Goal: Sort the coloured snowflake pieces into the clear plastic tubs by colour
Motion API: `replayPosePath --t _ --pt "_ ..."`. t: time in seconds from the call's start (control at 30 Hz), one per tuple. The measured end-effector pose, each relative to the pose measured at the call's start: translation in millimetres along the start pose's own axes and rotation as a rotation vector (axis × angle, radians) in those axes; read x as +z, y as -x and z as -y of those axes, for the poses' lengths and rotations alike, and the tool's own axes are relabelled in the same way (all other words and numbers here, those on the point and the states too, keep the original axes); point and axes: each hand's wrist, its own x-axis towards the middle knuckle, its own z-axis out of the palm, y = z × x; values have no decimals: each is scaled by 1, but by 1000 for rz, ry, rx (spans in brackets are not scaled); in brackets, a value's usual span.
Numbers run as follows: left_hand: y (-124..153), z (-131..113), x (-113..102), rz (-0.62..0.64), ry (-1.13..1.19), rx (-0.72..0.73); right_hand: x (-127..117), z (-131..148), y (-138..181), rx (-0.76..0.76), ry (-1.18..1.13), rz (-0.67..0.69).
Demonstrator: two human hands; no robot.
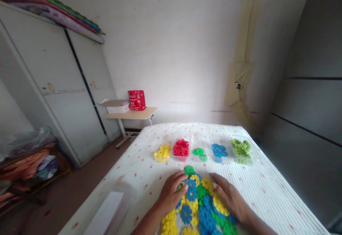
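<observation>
A pile of plastic snowflake discs (191, 194) in yellow, blue and green lies on the table in front of me. My left hand (172, 189) rests against the pile's left side, thumb and fingers apart over some discs. On the opposite side, my right hand (226, 194) lies open with its fingers touching the yellow discs. Beyond the pile stand clear containers in a row, holding yellow discs (163, 151), red pieces (181, 148), green discs (199, 152), blue discs (219, 150) and light green pieces (241, 148).
A ribbed white cloth with small red marks covers the table (144, 178). At the left front lies a clear lid or tray with a white oblong object (105, 212). Farther back, a small table (141, 113) bears a red bag (137, 100) and a box (115, 106).
</observation>
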Motion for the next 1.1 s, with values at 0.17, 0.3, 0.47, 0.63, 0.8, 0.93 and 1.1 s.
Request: replayPosePath --t 0.17,0.3,0.47,0.63,0.8,0.93,1.1 --pt "18 -10 -5 37 347 -49 20 15 -10 -30 -181 49" --pt "32 -22 -8 26 592 -152 29 38 -9 -68 -272 79" --pt "32 -15 -16 -117 629 -180 28 59 -17 -165 -206 59" --pt "26 2 -24 -427 537 -299 31 44 -53 -179 81 -62" --pt "28 4 -24 -430 489 -299 45 29 -77 -26 365 -22" --pt "28 9 -20 -404 469 -262 48 30 -73 -16 407 16" --pt "26 14 -19 -384 446 -269 45 42 -59 -54 282 143"
